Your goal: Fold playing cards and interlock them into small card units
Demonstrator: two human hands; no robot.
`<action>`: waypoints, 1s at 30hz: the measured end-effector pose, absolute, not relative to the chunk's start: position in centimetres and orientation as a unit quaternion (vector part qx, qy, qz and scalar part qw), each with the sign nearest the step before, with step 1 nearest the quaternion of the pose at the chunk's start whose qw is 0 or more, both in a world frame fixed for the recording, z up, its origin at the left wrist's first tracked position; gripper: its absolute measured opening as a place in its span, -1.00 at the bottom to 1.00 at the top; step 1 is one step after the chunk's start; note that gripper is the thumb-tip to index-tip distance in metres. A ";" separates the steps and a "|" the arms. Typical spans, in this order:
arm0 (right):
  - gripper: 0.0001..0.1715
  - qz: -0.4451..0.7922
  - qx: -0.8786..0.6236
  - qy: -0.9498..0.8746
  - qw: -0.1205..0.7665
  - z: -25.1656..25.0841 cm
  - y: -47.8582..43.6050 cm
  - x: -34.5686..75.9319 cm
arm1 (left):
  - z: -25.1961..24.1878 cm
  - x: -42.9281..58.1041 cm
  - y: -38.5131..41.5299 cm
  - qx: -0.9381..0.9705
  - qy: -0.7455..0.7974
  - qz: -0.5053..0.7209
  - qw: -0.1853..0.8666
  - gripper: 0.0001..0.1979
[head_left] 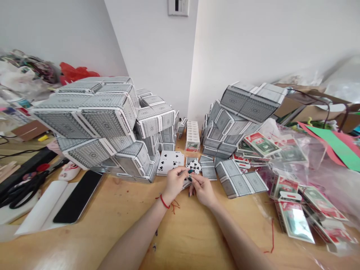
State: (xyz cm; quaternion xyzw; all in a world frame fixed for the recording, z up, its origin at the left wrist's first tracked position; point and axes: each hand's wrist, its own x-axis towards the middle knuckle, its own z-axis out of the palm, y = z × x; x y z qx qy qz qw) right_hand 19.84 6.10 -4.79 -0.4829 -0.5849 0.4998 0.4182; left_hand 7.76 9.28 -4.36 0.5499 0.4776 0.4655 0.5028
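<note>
At the middle of the table my left hand (176, 182) and my right hand (203, 190) meet, fingertips pinched close together. A playing card (194, 166) with black spades stands out just beyond the fingertips and appears held between them; its lower part is hidden by my fingers. A stack of playing cards (168, 162), faces up with spades showing, lies just left of and beyond my left hand. To the right of the fingertips, grey-backed cards (208, 171) lie on the table. A small clear box with white dividers (192, 137) stands behind them.
Large blocks built of folded grey cards rise at left (104, 122) and right (239, 108). A folded-card piece (241, 182) lies right of my hand. Red-and-green card boxes (295, 221) pile up at far right. A black phone (78, 197) and scissors (29, 187) lie left.
</note>
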 end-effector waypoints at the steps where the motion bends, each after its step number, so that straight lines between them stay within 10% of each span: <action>1: -0.57 0.504 -0.480 -0.585 0.418 -4.9 6.1 19.9 | -4.3 7.8 9.3 0.550 0.474 0.466 0.507 -0.78; 30: -0.55 0.690 -0.381 -0.438 0.433 -3.6 6.2 20.3 | -4.8 7.3 9.5 0.558 0.522 0.468 0.444 -0.78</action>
